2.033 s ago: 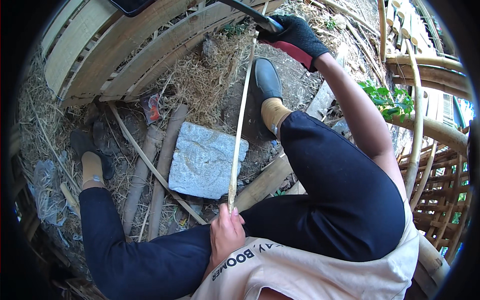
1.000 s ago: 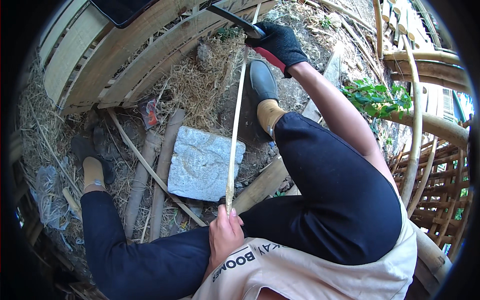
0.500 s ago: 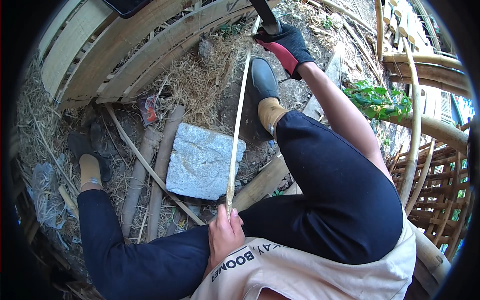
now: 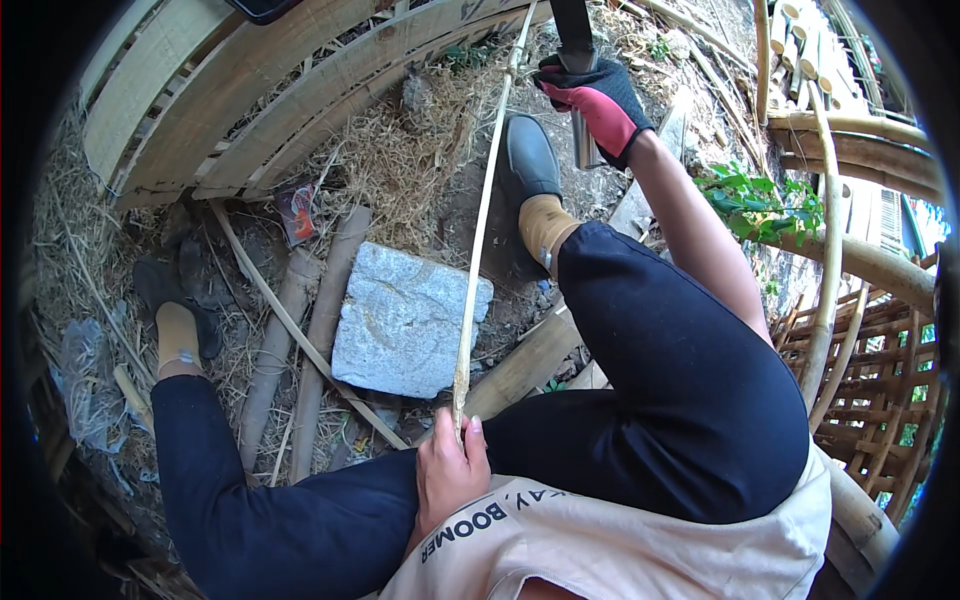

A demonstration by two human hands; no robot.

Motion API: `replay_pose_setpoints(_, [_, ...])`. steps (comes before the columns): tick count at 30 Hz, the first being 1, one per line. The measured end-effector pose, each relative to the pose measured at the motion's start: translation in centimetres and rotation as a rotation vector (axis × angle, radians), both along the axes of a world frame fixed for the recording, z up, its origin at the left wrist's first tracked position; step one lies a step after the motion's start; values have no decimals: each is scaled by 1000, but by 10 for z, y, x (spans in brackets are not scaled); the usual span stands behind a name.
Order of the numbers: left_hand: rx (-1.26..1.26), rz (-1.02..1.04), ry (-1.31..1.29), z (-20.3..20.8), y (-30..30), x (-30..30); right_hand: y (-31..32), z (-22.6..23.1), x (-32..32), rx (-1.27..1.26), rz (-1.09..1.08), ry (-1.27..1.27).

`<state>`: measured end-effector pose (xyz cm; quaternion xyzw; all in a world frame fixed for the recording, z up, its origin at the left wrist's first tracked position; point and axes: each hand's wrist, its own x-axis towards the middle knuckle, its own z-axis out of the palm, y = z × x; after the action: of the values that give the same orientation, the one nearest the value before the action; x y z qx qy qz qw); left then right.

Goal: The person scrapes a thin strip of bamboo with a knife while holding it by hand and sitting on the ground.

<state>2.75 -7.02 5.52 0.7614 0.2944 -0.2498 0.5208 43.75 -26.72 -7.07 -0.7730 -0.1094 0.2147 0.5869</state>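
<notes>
My bare left hand (image 4: 452, 468) rests by my lap, its fingers and thumb closed round the near end of a long, thin bamboo strip (image 4: 478, 255). From there the pale strip runs up and away past my right boot to the slatted boards at the top. My right hand (image 4: 603, 108), in a black and pink glove, grips a machete (image 4: 573, 35) whose wide dark blade points away from me. Below the fist a piece of its metallic-looking handle shows. Blade and glove are to the right of the strip, apart from it.
A rough grey stone block (image 4: 408, 320) lies between my legs, beside bamboo poles (image 4: 328, 335). Curved slatted bamboo (image 4: 250, 95) stands at the far left. Dry straw (image 4: 400, 165) covers the ground. To the right are a leafy plant (image 4: 760, 200) and a woven bamboo basket (image 4: 865, 375).
My right hand and the machete have shifted right and slightly nearer me, away from the strip. My left hand keeps its hold in the same place.
</notes>
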Motion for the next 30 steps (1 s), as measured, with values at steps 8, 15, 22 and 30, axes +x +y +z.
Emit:
replay_pose_setpoints(8, [14,18,26,-2,1,-3,5,38,-8,16,-54,137])
replay_pose_setpoints(15, [-1,17,8,-2,0,-1,-13,39,-8,178,-142,174])
replay_pose_setpoints(22, [-6,18,9,-3,0,-1,-21,28,-9,13,-181,174])
replay_pose_setpoints(30, [-14,25,15,-3,0,-1,-63,-12,1,-54,-220,212])
